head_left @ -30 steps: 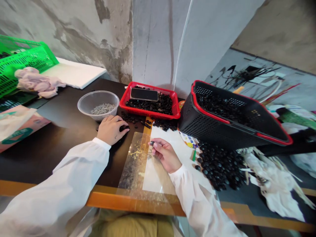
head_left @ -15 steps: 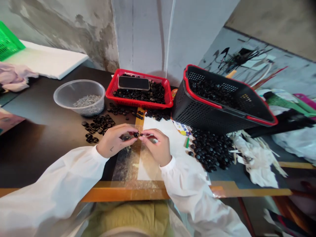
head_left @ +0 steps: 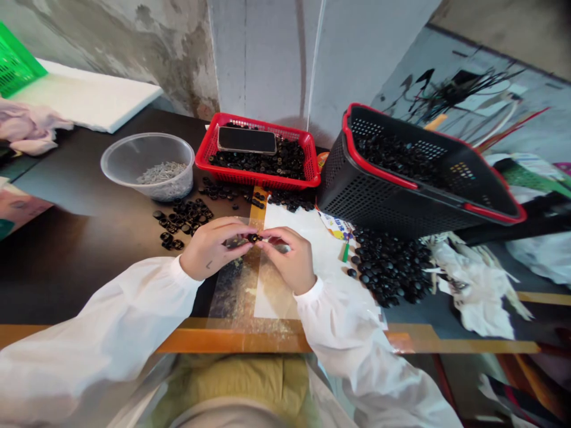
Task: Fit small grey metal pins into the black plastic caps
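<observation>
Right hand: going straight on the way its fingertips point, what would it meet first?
The right hand would first meet the small black part at its fingertips, then probably the left hand opposite; exact depth is hard to judge.

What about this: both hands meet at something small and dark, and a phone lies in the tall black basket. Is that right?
Not quite: the phone lies in the low red basket, as the head view shows. The left hand and right hand do meet at a small dark item.
</observation>
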`<state>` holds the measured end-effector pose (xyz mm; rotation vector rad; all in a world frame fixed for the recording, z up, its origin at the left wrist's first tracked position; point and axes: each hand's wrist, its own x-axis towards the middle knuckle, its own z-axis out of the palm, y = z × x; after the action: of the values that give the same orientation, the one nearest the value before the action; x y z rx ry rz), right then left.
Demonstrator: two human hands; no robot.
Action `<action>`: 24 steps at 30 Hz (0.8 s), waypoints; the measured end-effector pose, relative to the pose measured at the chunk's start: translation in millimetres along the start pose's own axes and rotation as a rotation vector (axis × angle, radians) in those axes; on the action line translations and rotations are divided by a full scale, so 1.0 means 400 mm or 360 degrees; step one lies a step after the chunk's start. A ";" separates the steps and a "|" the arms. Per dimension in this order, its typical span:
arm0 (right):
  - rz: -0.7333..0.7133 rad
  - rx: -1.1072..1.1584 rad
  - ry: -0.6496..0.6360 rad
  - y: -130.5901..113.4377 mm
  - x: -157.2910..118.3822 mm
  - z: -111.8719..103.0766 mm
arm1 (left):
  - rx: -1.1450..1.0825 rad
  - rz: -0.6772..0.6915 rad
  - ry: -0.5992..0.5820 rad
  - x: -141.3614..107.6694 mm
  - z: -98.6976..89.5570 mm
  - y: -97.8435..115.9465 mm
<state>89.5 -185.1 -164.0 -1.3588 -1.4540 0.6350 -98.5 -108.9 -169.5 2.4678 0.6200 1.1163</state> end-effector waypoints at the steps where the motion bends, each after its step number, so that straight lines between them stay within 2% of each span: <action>1: 0.0002 -0.0006 -0.0002 0.002 0.000 0.000 | 0.0027 0.0032 0.0004 0.000 0.000 0.001; 8: -0.0005 -0.0015 0.0002 0.006 0.001 0.000 | 0.0245 0.0208 0.0074 -0.002 0.001 -0.003; 24: 0.0063 0.0046 -0.0006 0.005 -0.001 0.002 | 0.0194 0.0195 0.0091 -0.002 -0.001 -0.002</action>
<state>89.6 -184.7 -166.3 -1.3672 -1.4188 0.6817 -99.6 -108.7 -169.9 2.6161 0.5757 1.2331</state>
